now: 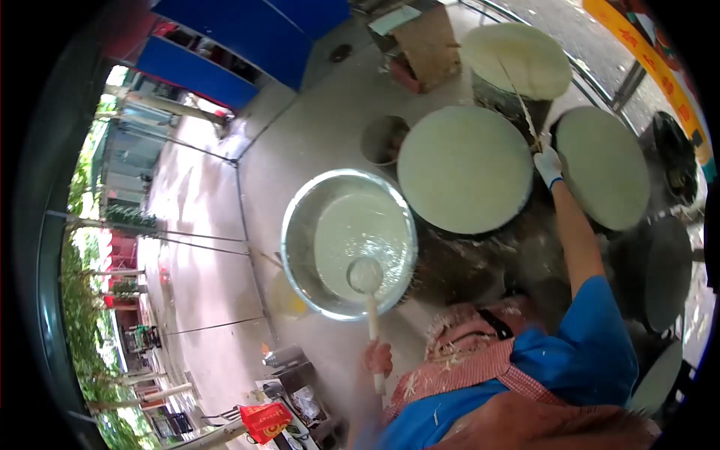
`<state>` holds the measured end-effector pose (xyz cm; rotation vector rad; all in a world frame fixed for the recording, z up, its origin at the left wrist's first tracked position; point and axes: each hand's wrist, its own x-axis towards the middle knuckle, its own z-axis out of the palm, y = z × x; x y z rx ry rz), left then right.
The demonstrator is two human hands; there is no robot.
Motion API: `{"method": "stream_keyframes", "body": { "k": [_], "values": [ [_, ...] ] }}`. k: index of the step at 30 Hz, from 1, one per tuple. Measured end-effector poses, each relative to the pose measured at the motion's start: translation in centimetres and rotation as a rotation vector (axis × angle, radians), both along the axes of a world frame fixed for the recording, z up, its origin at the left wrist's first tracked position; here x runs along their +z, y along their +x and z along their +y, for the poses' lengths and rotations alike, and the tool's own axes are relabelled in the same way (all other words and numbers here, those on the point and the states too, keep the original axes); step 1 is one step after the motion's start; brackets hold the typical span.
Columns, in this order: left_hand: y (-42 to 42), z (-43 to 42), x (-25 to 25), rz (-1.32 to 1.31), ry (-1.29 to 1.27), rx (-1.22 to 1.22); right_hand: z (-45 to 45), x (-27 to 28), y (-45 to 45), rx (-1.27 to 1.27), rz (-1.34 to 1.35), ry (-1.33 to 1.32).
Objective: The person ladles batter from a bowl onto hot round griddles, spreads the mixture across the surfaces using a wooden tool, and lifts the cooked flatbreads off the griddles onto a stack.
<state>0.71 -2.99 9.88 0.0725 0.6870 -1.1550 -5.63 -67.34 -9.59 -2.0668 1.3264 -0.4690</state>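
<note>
My left hand (377, 358) is closed around the pale handle of a ladle (365, 276). The ladle's round bowl is over the milky liquid (352, 232) in a large metal basin (291, 232); I cannot tell whether it dips in. My right hand (550, 163), in a white glove with a blue cuff, grips a thin stick (525, 112) by its near end. The stick's far end crosses in front of a pale round surface (521, 56) at the back. Beside that hand are two wide round pans, one pale-topped pan (465, 169) to its left and another pan (602, 169) to its right.
A dark bucket (385, 140) stands behind the basin, and a cardboard box (427, 49) is farther back. More round vessels line the right, including a dark one (667, 274). A red packet (265, 422) is at the lower left. The floor around the pans looks wet.
</note>
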Motion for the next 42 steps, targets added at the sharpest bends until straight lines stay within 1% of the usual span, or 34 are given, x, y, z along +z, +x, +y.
{"method": "stream_keyframes", "body": {
  "k": [1,3,5,7,8,9,11,12,13,14,15,16,17,19,20,21,23,24,25,26,27,28,29,30,31,32,33,35,36,37,38,39,40,42],
  "values": [
    [-0.5,0.9,-0.4,-0.029,-0.017,0.006,-1.8,-0.8,1.3,0.057,0.048,-0.017],
    [-1.6,2.7,-1.2,-0.088,-0.051,0.018,-5.1,-5.9,3.6,0.076,0.062,-0.424],
    [-3.7,3.2,-1.8,-0.141,-0.205,0.034,-6.4,-4.0,4.5,0.218,0.183,-0.208],
    [-6.8,4.7,-3.9,-0.085,-0.153,0.154,-7.9,-3.6,5.1,0.283,0.045,0.110],
    [-8.3,5.4,-5.0,-0.047,-0.122,0.209,-8.5,-4.3,5.3,0.269,0.030,0.192],
    [-9.3,5.9,-5.9,-0.057,-0.157,0.208,-8.7,-4.8,5.6,0.244,0.022,0.267],
    [-10.4,6.7,-8.6,-0.058,-0.245,0.182,-7.9,-7.2,5.3,0.119,0.039,-0.153],
    [-10.6,7.9,-10.0,-0.070,-0.216,0.130,-5.6,-1.7,4.6,0.205,0.146,-0.029],
    [-10.5,9.1,-11.2,-0.070,-0.150,0.089,-5.4,-0.8,4.4,0.239,0.151,0.137],
    [-10.3,10.5,-12.3,-0.071,-0.082,0.048,-3.8,0.7,3.7,0.237,0.153,0.154],
    [-10.2,10.8,-11.6,-0.044,0.000,0.071,-2.3,1.6,2.9,0.239,0.160,0.170],
    [-10.1,11.3,-11.0,-0.020,0.082,0.092,-1.5,-0.1,2.2,0.180,0.073,0.105],
    [-10.2,11.4,-10.8,0.030,0.171,0.177,-0.7,-0.2,1.6,0.134,0.098,0.139],
    [-8.5,9.3,-8.3,-0.001,0.178,0.189,1.6,0.3,-0.1,0.053,0.129,0.171],
    [-6.7,7.9,-6.2,-0.078,0.101,0.115,3.4,0.1,-1.1,0.007,0.140,0.190],
    [-5.6,8.9,-6.6,-0.111,0.055,0.067,5.4,-1.5,-1.9,-0.054,0.085,0.094],
    [-3.4,10.8,-7.5,-0.184,-0.037,-0.027,11.8,0.5,-3.4,-0.051,0.084,0.075],
    [-1.7,10.6,-5.8,-0.177,0.064,-0.059,15.8,1.0,-3.3,-0.111,0.109,0.097],
    [0.1,10.7,-5.5,-0.148,0.021,-0.095,19.9,1.3,-2.7,-0.171,0.135,0.118],
    [2.0,10.9,-5.2,-0.120,-0.020,-0.132,24.4,2.4,-0.9,-0.219,0.100,0.196],
    [3.6,11.4,-6.0,-0.065,-0.200,-0.163,28.0,2.4,0.5,-0.261,0.067,0.275],
    [4.8,12.2,-5.9,-0.005,-0.368,-0.186,31.6,1.1,3.1,-0.227,-0.048,0.293],
    [5.8,13.2,-5.5,0.012,-0.375,-0.212,33.9,-0.2,5.7,-0.174,-0.052,0.393],
    [6.6,13.8,-4.6,0.030,-0.380,-0.238,36.9,3.3,9.2,-0.122,-0.051,0.493],
    [7.4,14.7,-3.9,0.047,-0.385,-0.263,38.8,6.9,12.2,-0.037,-0.223,0.432],
    [7.9,15.9,-3.6,0.087,-0.327,-0.253,38.7,-0.6,16.7,0.116,-0.660,0.394],
    [8.1,15.7,-1.0,0.138,-0.072,-0.209,38.4,1.8,18.7,0.109,-0.398,0.484],
    [7.9,15.7,0.6,0.097,0.065,-0.137,38.7,3.6,20.3,0.269,-0.339,0.662],
    [7.8,16.1,1.0,0.056,0.124,-0.115,39.5,3.8,18.7,0.349,-0.265,0.485],
    [7.4,16.5,0.9,-0.026,0.147,-0.111,39.9,3.8,16.0,0.439,-0.190,0.301],
    [7.3,16.7,0.7,-0.031,0.170,-0.099,40.4,3.4,13.1,0.532,-0.122,0.116],
    [7.1,17.0,0.6,-0.037,0.194,-0.087,41.3,2.2,8.8,0.539,-0.137,0.085],
    [6.9,17.0,0.2,0.039,0.215,-0.063,41.8,0.9,3.6,0.577,-0.086,0.038],
    [5.9,16.6,-0.4,0.148,0.204,-0.028,41.9,-1.9,-8.2,0.599,0.268,0.133]
  ]
}}
